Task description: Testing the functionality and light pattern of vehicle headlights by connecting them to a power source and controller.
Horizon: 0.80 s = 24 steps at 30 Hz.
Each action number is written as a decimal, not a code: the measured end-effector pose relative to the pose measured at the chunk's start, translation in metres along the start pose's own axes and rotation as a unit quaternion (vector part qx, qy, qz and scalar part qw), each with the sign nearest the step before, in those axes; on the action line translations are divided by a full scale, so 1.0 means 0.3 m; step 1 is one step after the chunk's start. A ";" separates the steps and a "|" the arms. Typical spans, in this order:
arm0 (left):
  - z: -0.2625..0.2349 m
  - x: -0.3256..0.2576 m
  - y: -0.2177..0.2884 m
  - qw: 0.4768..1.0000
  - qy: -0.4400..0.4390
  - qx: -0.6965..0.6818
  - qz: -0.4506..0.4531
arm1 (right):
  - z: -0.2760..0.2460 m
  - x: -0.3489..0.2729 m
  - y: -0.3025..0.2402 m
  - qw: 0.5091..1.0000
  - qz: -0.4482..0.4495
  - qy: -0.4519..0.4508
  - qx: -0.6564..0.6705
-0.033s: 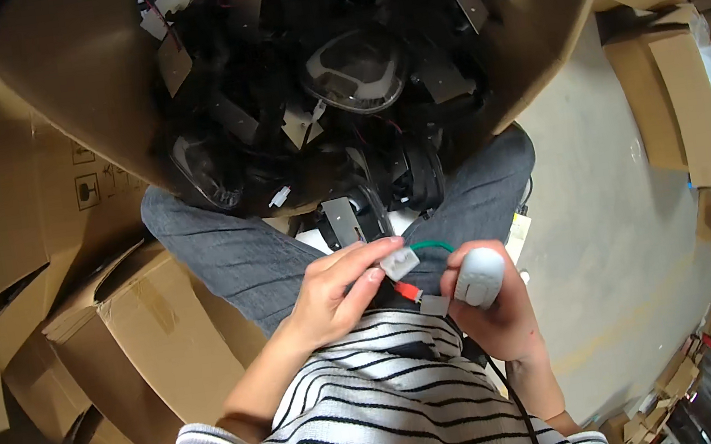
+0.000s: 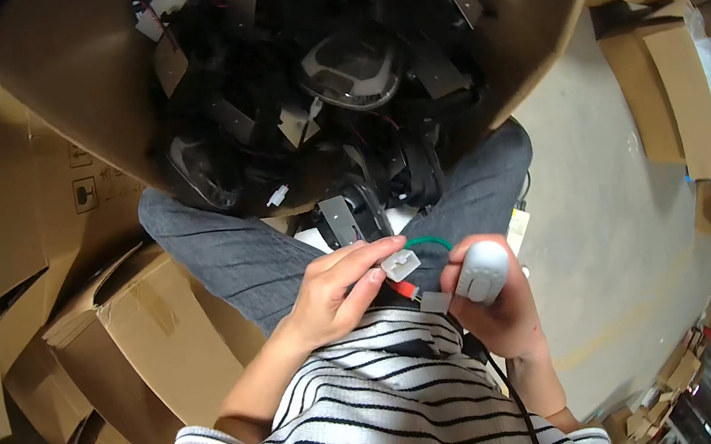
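My left hand (image 2: 338, 290) pinches a white plastic wire connector (image 2: 401, 266) between thumb and fingers over my lap. From beside it run a green wire (image 2: 428, 240) and a red-sleeved lead (image 2: 403, 289). Closed around a smooth, pale grey rounded device (image 2: 483, 275), shaped like a computer mouse, is my right hand (image 2: 501, 321). A second, pale connector piece (image 2: 435, 302) sits by the right fingertips; whether they grip it I cannot tell. Just beyond my hands, a black part with a grey metal plate (image 2: 340, 221) leans at the carton's edge between my thighs.
A big open carton (image 2: 66, 99) ahead holds several black lamp-like units with clear covers (image 2: 352, 70), metal plates and loose wires. Folded cartons (image 2: 162, 331) crowd the left side. On the right, another carton (image 2: 642, 91) stands on the grey floor (image 2: 591, 216). A black cable (image 2: 515, 390) hangs across my shirt.
The grey device and my right hand have shifted very slightly to the right. The white connector in my left hand is turned a little. Otherwise the scene looks the same.
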State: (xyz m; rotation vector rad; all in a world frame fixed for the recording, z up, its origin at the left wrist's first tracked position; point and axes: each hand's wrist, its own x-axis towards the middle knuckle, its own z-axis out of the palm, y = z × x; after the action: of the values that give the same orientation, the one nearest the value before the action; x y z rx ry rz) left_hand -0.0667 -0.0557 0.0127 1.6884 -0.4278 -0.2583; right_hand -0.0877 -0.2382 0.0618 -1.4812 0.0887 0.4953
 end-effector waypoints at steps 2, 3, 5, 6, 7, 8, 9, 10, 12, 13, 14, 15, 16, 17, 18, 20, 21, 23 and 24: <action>-0.005 0.000 0.004 1.000 -0.013 0.008 0.021 | 0.017 -0.005 -0.017 0.999 -0.013 0.015 0.027; -0.008 -0.001 0.007 0.999 -0.016 0.016 0.026 | 0.024 -0.009 -0.026 0.998 -0.026 0.021 0.056; -0.013 -0.007 0.000 0.999 0.002 0.026 0.037 | 0.038 -0.020 -0.032 0.997 -0.037 0.026 0.055; -0.013 -0.007 -0.010 0.996 0.009 0.053 0.067 | 0.042 -0.023 -0.034 0.996 -0.029 0.036 0.075; -0.011 -0.008 -0.019 0.992 0.015 0.080 0.096 | 0.044 -0.024 -0.033 0.994 -0.022 0.045 0.095; -0.011 -0.012 -0.022 0.992 0.014 0.078 0.095 | 0.047 -0.024 -0.028 0.994 -0.020 0.047 0.094; -0.010 -0.014 -0.025 0.991 0.014 0.081 0.102 | 0.047 -0.020 -0.019 0.992 -0.027 0.056 0.109; -0.009 -0.016 -0.027 0.990 0.014 0.085 0.109 | 0.046 -0.017 -0.014 0.990 -0.034 0.065 0.124; -0.018 -0.020 -0.029 0.990 0.011 0.088 0.112 | 0.052 -0.011 -0.022 0.991 -0.032 0.068 0.107; -0.024 -0.021 -0.029 0.989 0.009 0.093 0.116 | 0.055 -0.009 -0.028 0.993 -0.032 0.069 0.090; -0.027 -0.022 -0.031 0.989 0.007 0.092 0.114 | 0.055 -0.010 -0.033 0.993 -0.030 0.071 0.092; -0.032 -0.022 -0.033 0.990 0.004 0.093 0.110 | 0.055 -0.011 -0.039 0.994 -0.020 0.072 0.078; -0.037 -0.023 -0.035 0.990 0.001 0.093 0.106 | 0.055 -0.011 -0.040 0.995 -0.010 0.074 0.064; -0.042 -0.025 -0.037 0.990 0.000 0.093 0.103 | 0.055 -0.010 -0.033 0.995 -0.008 0.074 0.066; -0.047 -0.028 -0.039 0.988 -0.010 0.103 0.110 | 0.056 -0.009 -0.023 0.996 0.005 0.087 0.015; -0.044 -0.036 -0.038 0.988 -0.027 0.112 0.107 | 0.055 -0.009 -0.014 0.994 0.021 0.098 -0.035; -0.039 -0.038 -0.037 0.988 -0.026 0.112 0.104 | 0.053 -0.012 -0.013 0.993 0.033 0.097 -0.062; -0.032 -0.040 -0.034 0.984 -0.033 0.129 0.116 | 0.044 -0.019 -0.009 0.991 0.046 0.092 -0.087; -0.027 -0.041 -0.030 0.985 -0.036 0.125 0.113 | 0.037 -0.023 -0.005 0.993 0.053 0.087 -0.051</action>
State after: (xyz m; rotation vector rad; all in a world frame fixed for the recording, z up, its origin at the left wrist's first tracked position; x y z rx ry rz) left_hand -0.0732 -0.0422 0.0041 1.8589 -0.7257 -0.1015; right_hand -0.0961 -0.2292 0.0668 -1.6245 0.2855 0.4606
